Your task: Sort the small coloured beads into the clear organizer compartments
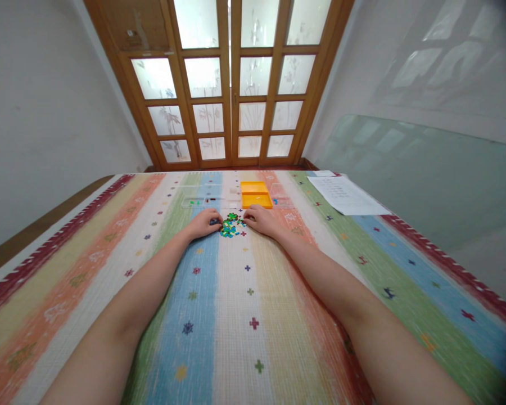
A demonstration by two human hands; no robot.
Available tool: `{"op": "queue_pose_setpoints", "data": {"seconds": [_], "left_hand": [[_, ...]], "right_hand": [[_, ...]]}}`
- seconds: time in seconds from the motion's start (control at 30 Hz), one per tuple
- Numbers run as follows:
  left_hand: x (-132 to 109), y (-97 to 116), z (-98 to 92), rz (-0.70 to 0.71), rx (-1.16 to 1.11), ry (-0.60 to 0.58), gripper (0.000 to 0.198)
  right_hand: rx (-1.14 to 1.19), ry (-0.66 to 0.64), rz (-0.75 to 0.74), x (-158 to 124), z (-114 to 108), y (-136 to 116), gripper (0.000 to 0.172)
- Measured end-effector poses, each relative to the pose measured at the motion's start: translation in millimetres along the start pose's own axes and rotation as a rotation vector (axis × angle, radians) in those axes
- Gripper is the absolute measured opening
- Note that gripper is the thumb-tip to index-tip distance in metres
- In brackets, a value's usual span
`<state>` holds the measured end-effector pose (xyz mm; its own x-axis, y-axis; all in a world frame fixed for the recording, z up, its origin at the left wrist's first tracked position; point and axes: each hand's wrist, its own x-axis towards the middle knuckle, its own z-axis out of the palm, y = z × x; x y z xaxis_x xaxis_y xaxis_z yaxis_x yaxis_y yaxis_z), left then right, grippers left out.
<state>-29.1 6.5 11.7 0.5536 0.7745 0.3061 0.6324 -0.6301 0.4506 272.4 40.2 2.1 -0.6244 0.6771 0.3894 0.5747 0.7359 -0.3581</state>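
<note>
A small heap of tiny colourful pieces (229, 227), mostly green, blue and yellow, lies on the striped tablecloth between my two hands. My left hand (204, 223) rests at the left edge of the heap, its fingers curled together. Whatever those fingers hold, if anything, is too small and shaded to name. On the opposite side, my right hand (260, 218) has thumb and fingers drawn together at the heap's right edge. What is between them is hidden.
Beyond the hands stands an open orange box (257, 201) with a small pale piece inside. Clear plastic trays (185, 202) flank it, some holding a few small pieces. A printed paper sheet (346, 197) lies at the right. Glazed wooden doors (231, 101) rise behind the table.
</note>
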Motion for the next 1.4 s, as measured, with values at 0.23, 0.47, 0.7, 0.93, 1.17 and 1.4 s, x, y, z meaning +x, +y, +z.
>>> {"op": "queue_pose_setpoints", "data": {"seconds": [0.23, 0.47, 0.7, 0.93, 1.17, 1.4], "left_hand": [[0.7, 1.6, -1.7, 0.028, -0.029, -0.016, 0.011], [1.6, -0.4, 2.5, -0.019, -0.035, 0.011, 0.012], [-0.4, -0.7, 1.4, -0.034, 0.066, 0.048, 0.024], [-1.2, 1.9, -0.2, -0.050, 0.111, 0.054, 0.017], [0.1, -0.3, 2.5, -0.070, 0.104, 0.051, 0.015], [2.2, 0.4, 6.3, -0.075, 0.119, 0.074, 0.013]], "right_hand": [[0.002, -0.012, 0.009, 0.0, -1.2, -1.3, 0.006], [-0.008, -0.024, 0.029, 0.0, -2.0, -2.8, 0.006], [-0.006, -0.019, 0.012, -0.6, -1.0, -0.6, 0.008], [-0.005, -0.014, 0.008, -1.3, -2.4, -2.3, 0.007], [-0.003, -0.021, 0.023, -0.8, -1.9, -2.2, 0.007], [-0.006, -0.024, 0.018, -0.3, -0.4, -0.3, 0.007]]}}
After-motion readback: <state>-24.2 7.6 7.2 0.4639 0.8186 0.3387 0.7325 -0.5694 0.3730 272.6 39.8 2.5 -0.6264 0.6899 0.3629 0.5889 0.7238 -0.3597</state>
